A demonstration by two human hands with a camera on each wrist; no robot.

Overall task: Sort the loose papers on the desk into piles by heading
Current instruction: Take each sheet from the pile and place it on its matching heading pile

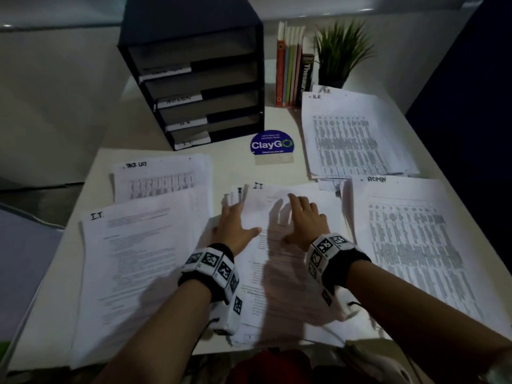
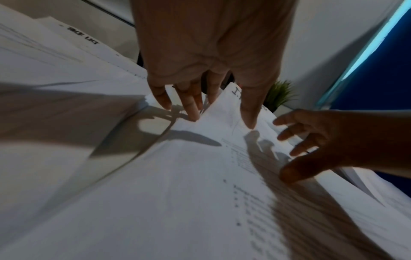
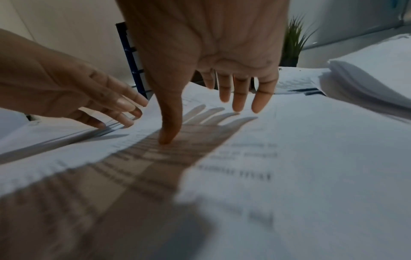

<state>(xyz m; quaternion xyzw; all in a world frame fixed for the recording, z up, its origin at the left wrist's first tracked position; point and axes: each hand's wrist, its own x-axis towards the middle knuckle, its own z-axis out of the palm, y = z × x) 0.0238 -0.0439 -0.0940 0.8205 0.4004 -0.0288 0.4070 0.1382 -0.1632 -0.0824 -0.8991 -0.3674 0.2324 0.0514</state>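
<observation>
I have both hands down on the middle I.T. pile point(image 1: 291, 273), the landmark I place everything else from. My left hand point(image 1: 235, 225) sits at that pile's left edge, fingers point(image 2: 191, 107) straight and spread, their tips at the edges of the fanned sheets there, thumb lying out across the top sheet; it grips nothing. My right hand point(image 1: 304, 217) lies over the top sheet further right, fingers point(image 3: 239, 98) straight and a little apart, thumb tip pressed onto the printed lines — also holding nothing. The left wrist view shows the sheet's far corner curling up between the left thumb and the other fingers.

Left of this pile, nearest me, lies a second sheaf headed I.T. point(image 1: 133, 273), overlapping the one behind it. Right of the pile, at about the same depth, is the ADMIN pile point(image 1: 415, 245), a dense table on its top sheet.

Beyond the left sheaf sits the TASK LIST pile point(image 1: 158, 178). Beyond the ADMIN pile sits the H.R. pile point(image 1: 352, 134), with another H.R. heading peeking out behind it.

Straight past the middle pile stands a small blue ClayGo sign point(image 1: 272, 146) on the pale worktop point(image 1: 279, 117). Behind it to the left is a dark tray rack point(image 1: 199, 79) with labelled shelves — labels too blurred to read surely. Furthest back, right of the rack, stand upright books point(image 1: 291, 67) and a potted plant point(image 1: 342, 54).
</observation>
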